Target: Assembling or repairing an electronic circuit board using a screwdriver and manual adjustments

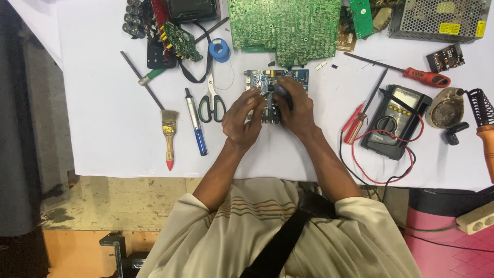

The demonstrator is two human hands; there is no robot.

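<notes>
A: Where's the small blue circuit board (267, 82)?

B: Flat on the white sheet (103, 118), right under both sets of fingers, just below the large green circuit board (283, 23).

A: And the hands?

B: The left hand (243, 119) has its fingers curled, tips pinched together on the board's left edge. The right hand (296, 110) is closed around a dark tool handle (282, 93), held over the board.

A: Nearby?

B: Scissors (211, 100) just left of the left fingers; a multimeter (395, 121) well right of the right ones.

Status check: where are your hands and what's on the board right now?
Left hand on blue circuit board, fingers pinched at its edge. Right hand grips dark tool over it. Scissors lie left, apart.
</notes>
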